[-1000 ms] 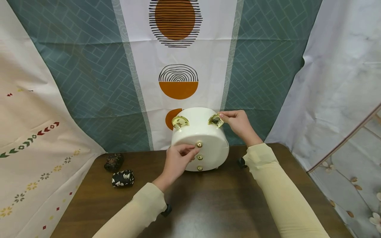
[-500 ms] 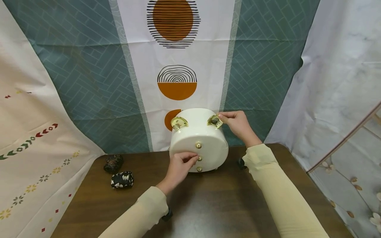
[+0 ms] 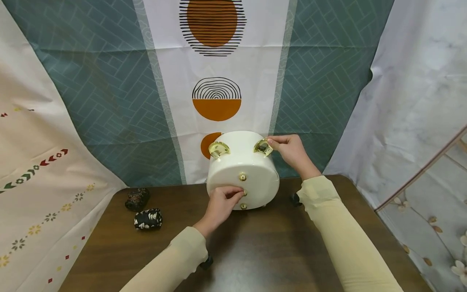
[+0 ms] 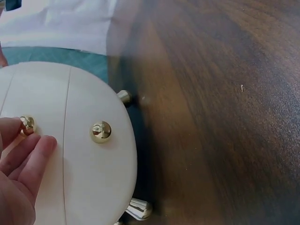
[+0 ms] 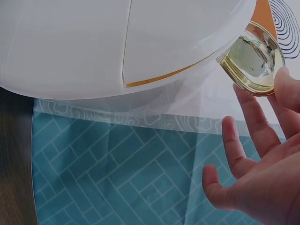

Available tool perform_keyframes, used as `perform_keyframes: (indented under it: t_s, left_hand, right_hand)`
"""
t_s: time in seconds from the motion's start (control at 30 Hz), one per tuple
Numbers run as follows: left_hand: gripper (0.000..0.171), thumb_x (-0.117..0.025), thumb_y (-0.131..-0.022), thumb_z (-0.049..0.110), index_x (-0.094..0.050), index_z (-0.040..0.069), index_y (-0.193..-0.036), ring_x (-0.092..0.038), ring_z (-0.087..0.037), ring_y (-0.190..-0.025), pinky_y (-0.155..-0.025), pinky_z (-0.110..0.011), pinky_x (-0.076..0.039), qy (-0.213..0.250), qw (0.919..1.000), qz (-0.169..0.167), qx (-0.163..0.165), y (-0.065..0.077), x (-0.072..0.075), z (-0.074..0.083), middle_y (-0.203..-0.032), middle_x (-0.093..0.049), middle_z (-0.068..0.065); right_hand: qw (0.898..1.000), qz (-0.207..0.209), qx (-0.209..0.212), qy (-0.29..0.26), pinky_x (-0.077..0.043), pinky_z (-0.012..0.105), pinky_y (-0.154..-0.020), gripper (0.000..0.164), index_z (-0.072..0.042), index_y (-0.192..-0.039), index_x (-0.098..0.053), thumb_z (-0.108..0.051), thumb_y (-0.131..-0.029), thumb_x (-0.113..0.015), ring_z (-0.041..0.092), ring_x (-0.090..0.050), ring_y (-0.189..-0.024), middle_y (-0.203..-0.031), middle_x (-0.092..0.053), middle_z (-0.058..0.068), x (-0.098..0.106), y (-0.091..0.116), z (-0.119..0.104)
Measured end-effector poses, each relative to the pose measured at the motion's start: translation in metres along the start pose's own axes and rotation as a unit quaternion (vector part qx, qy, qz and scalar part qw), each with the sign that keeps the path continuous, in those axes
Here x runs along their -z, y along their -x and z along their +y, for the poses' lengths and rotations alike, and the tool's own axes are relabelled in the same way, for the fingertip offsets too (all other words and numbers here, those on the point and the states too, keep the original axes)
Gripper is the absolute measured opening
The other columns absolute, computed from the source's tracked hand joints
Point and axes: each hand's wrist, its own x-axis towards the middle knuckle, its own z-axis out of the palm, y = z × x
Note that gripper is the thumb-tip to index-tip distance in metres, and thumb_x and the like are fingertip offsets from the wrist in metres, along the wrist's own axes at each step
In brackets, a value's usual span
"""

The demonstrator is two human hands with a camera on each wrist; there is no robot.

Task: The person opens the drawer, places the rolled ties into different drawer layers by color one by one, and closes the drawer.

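Observation:
A white rounded drawer box (image 3: 226,173) with gold knobs down its front stands near the table's back edge. My left hand (image 3: 219,207) pinches the middle knob (image 4: 28,124) between thumb and fingers. The bottom knob (image 4: 101,132) shows below it in the left wrist view, and the top knob (image 3: 243,177) is uncovered. On the box's upper right, my right hand (image 3: 291,151) holds the rim of a gold cup-shaped bell (image 5: 255,56) between thumb and fingers, the other fingers spread. A matching gold bell (image 3: 219,149) sits at the upper left, untouched. The drawer seams look closed.
Two dark patterned rolled bundles, one with white flowers (image 3: 148,219) and one brownish (image 3: 137,198), lie at the table's left. A patterned curtain (image 3: 138,162) hangs right behind the box. Short gold feet (image 4: 138,209) hold the box up off the wooden table (image 3: 270,247).
My left hand has moved down from the top knob to the middle one and pinches it. The right hand stays at the right bell. The box looks unmoved.

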Motion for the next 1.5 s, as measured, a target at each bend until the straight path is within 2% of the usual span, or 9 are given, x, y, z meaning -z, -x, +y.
perform_keyframes:
  t_s: [0.13,0.37,0.67,0.9,1.13,1.37,1.5]
  left_hand:
    - [0.009,-0.071,-0.084,0.023,-0.076,0.018,-0.089,-0.067,-0.015,-0.069,-0.058,-0.021,-0.053,0.012,0.9999,-0.009,0.005,0.0,0.001,0.0,-0.085,-0.073,0.003]
    - [0.011,-0.07,-0.085,0.02,-0.075,0.017,-0.093,-0.067,-0.031,-0.074,-0.061,-0.022,-0.055,0.066,0.9964,-0.027,0.045,0.001,0.001,0.0,-0.089,-0.073,-0.004]
    - [0.014,-0.068,-0.086,0.018,-0.075,0.015,-0.098,-0.069,-0.027,-0.08,-0.062,-0.033,-0.057,0.073,0.9945,-0.043,0.06,0.0,0.002,0.003,-0.092,-0.073,-0.002]
    - [0.02,-0.066,-0.086,0.008,-0.071,-0.003,-0.102,-0.066,-0.041,-0.09,-0.07,-0.045,-0.057,0.128,0.9858,-0.083,0.069,0.001,0.014,0.03,-0.102,-0.069,-0.02]
    - [0.018,-0.067,-0.086,0.007,-0.071,-0.003,-0.1,-0.066,-0.039,-0.093,-0.072,-0.048,-0.056,0.141,0.9831,-0.084,0.08,0.0,0.014,0.029,-0.1,-0.069,-0.021]
    - [0.02,-0.068,-0.085,0.009,-0.071,-0.003,-0.1,-0.065,-0.043,-0.09,-0.071,-0.049,-0.056,0.144,0.982,-0.083,0.088,-0.002,0.013,0.029,-0.097,-0.07,-0.021]
    - [0.02,-0.068,-0.085,0.008,-0.07,-0.005,-0.099,-0.065,-0.044,-0.09,-0.071,-0.047,-0.056,0.149,0.9815,-0.084,0.086,-0.002,0.012,0.029,-0.095,-0.07,-0.022]
  right_hand:
    - [1.0,-0.001,-0.003,-0.002,-0.039,0.046,-0.104,0.035,-0.018,-0.114,-0.069,-0.04,-0.088,-0.063,0.022,-0.049,-0.126,-0.122,-0.064,0.006,0.001,0.001,0.001]
    - [1.0,-0.002,0.003,-0.003,-0.04,0.046,-0.104,0.033,-0.018,-0.114,-0.069,-0.038,-0.088,-0.063,0.022,-0.05,-0.125,-0.121,-0.064,0.005,0.0,0.0,0.0]
    - [1.0,-0.006,-0.003,-0.005,-0.039,0.048,-0.104,0.036,-0.019,-0.115,-0.069,-0.042,-0.087,-0.063,0.023,-0.049,-0.126,-0.123,-0.063,0.005,-0.001,0.001,0.0]
    - [1.0,-0.007,-0.009,-0.011,-0.037,0.047,-0.106,0.035,-0.021,-0.115,-0.068,-0.041,-0.087,-0.063,0.021,-0.048,-0.128,-0.123,-0.064,0.003,0.001,0.002,0.003]
    - [1.0,-0.011,-0.006,-0.017,-0.038,0.049,-0.105,0.036,-0.019,-0.117,-0.067,-0.041,-0.088,-0.063,0.022,-0.047,-0.128,-0.125,-0.062,0.004,0.002,0.001,0.003]
    - [1.0,-0.014,-0.009,-0.01,-0.047,0.045,-0.09,0.036,-0.022,-0.117,-0.067,-0.043,-0.088,-0.062,0.018,-0.049,-0.125,-0.128,-0.06,0.003,0.002,0.002,0.002]
    - [1.0,-0.014,-0.013,-0.011,-0.047,0.046,-0.092,0.037,-0.023,-0.118,-0.067,-0.043,-0.088,-0.062,0.019,-0.048,-0.125,-0.129,-0.059,0.002,0.002,0.002,0.002]
